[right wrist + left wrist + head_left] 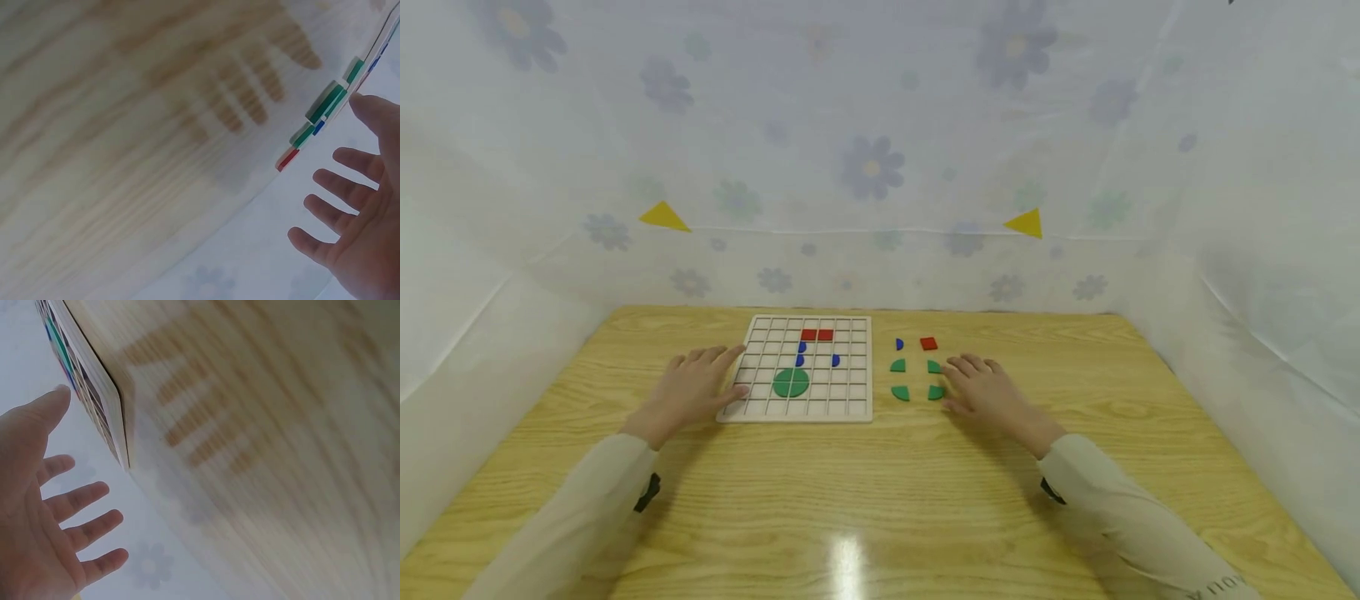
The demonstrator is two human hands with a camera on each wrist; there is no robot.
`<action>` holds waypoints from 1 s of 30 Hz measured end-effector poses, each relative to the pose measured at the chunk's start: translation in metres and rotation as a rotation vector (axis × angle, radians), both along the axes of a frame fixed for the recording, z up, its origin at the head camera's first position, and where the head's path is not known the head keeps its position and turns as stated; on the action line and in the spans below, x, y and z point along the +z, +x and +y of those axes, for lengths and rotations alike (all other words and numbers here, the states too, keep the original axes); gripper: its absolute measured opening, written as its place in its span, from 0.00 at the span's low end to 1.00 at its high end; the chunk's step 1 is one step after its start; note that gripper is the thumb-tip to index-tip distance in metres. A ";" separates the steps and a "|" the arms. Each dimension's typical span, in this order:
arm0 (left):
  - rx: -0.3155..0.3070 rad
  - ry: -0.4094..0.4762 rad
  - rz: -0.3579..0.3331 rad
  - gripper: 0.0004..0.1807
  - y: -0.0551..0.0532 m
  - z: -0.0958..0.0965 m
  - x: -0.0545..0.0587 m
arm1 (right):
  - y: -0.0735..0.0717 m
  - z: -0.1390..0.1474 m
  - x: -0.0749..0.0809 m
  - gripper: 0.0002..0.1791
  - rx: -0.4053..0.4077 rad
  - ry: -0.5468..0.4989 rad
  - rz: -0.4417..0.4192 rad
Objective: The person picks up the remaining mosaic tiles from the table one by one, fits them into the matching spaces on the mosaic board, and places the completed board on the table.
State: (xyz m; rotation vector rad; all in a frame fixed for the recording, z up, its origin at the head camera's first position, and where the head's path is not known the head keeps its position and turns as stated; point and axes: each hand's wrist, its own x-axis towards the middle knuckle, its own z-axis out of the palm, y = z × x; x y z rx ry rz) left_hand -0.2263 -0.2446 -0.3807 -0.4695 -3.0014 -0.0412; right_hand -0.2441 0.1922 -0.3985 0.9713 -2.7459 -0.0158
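In the head view my left hand (694,385) is at the left edge of a white grid board (857,392), fingers spread and nothing held. On the board lie a green circle (791,382) made of quarter pieces, two red squares (817,335) side by side, and blue half-circles, one of them (836,361) apart on the right. My right hand (988,392), also spread and holding nothing, is beside the loose pieces: several green quarter-circles (898,366), a blue half-circle (899,344) and a red square (928,343). Both wrist views show straight, parted fingers above the wood.
The wooden table (850,492) runs back to a flowered white curtain (872,108), which also encloses the sides. Two yellow triangles (664,217) are on the back curtain, left and right. A light reflection shows at the table's front.
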 end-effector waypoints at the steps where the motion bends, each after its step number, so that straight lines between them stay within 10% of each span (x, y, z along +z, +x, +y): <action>1: -0.002 0.001 -0.007 0.38 -0.001 0.001 0.000 | 0.000 -0.001 0.000 0.28 0.008 0.000 0.004; 30: -0.034 0.083 -0.133 0.32 -0.015 -0.004 -0.011 | -0.011 -0.013 -0.008 0.11 0.032 -0.022 -0.077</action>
